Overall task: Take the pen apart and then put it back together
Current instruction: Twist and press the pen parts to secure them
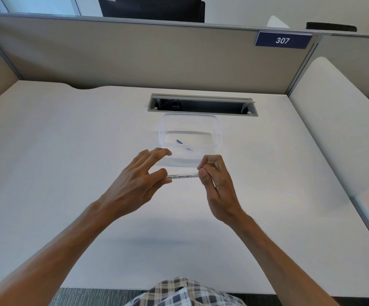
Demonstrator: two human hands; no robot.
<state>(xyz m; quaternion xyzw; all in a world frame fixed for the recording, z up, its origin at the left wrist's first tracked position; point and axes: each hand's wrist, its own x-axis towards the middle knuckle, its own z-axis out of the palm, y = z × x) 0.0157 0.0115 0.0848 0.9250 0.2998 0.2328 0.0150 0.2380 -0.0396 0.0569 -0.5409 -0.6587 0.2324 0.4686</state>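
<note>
A white pen barrel [181,176] with black printed text lies level in the air between my two hands, above the white desk [69,151]. My left hand [135,184] pinches its left end between thumb and forefinger, with the other fingers spread. My right hand [214,184] is closed around its right end, which the fingers hide. Just behind my hands stands a clear plastic box [217,129], and a small blue pen part [179,141] lies on its floor.
A grey cable slot [202,104] is cut into the desk behind the box. A beige partition [135,56] with a "307" sign [282,40] closes the back. A white divider [333,129] stands on the right. Checked cloth [185,292] shows at the near edge.
</note>
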